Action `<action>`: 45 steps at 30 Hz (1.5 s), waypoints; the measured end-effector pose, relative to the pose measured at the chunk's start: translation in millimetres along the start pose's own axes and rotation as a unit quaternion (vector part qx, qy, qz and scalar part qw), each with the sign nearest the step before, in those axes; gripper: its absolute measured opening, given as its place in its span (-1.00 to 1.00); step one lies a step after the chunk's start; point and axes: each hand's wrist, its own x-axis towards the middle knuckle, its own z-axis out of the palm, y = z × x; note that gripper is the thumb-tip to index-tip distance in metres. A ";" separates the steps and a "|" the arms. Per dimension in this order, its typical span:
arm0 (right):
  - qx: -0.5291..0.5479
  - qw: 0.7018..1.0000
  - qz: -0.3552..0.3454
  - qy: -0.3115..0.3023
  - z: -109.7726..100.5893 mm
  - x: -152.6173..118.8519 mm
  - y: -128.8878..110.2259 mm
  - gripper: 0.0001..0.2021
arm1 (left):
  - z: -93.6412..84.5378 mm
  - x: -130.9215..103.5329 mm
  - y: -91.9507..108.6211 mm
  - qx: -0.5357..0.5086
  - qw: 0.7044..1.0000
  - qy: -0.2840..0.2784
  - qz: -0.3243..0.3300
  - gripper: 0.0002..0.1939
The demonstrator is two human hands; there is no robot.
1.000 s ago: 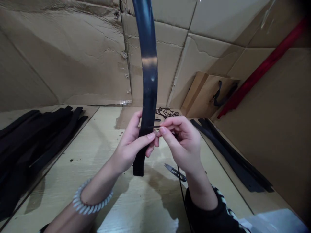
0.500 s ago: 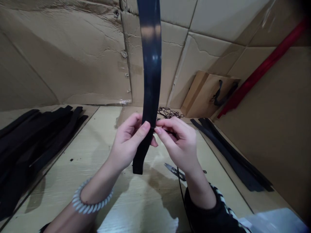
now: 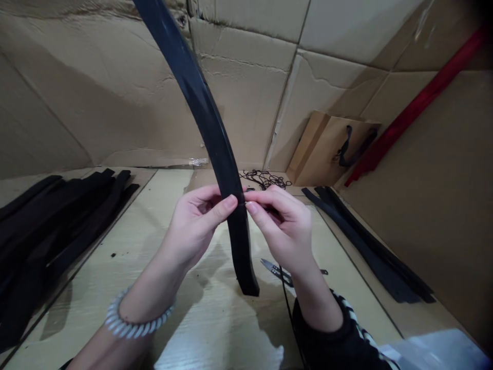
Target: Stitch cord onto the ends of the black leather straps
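A long black strip (image 3: 215, 133) rises from between my hands toward the upper left, its lower end hanging over the table. My left hand (image 3: 198, 218) grips the strip at its left edge, thumb on the front face and fingers behind. At the strip's right edge, my right hand (image 3: 285, 221) pinches a thin black cord, part of which crosses the strip. The cord (image 3: 287, 298) runs down below my right wrist. Behind that wrist lie small metal snips (image 3: 275, 270), partly covered by it.
Black strips (image 3: 57, 226) lie piled at the left, and several more (image 3: 365, 246) at the right. Tangled cord (image 3: 265, 179) and a paper bag (image 3: 327, 149) stand near the cardboard wall (image 3: 146, 118). A red strip (image 3: 419, 108) hangs at the right.
The black strip has tilted, its top moving left and its lower end swinging right. My left hand has shifted slightly left and turned. My right hand stays nearly in place.
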 end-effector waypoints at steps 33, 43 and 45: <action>-0.381 0.914 -0.134 0.041 45.3 -20.2 3.6 -0.80 | -10.4 10.3 0.3 0.230 0.934 0.228 0.152 -0.81; -0.281 0.949 -0.118 0.073 14.9 1.8 13.9 -0.81 | -10.6 8.0 0.2 0.271 0.947 0.127 0.116 -0.81; -0.211 0.973 -0.074 0.053 11.9 3.3 16.4 -0.82 | -12.5 7.4 1.1 0.259 0.953 0.110 0.107 -0.80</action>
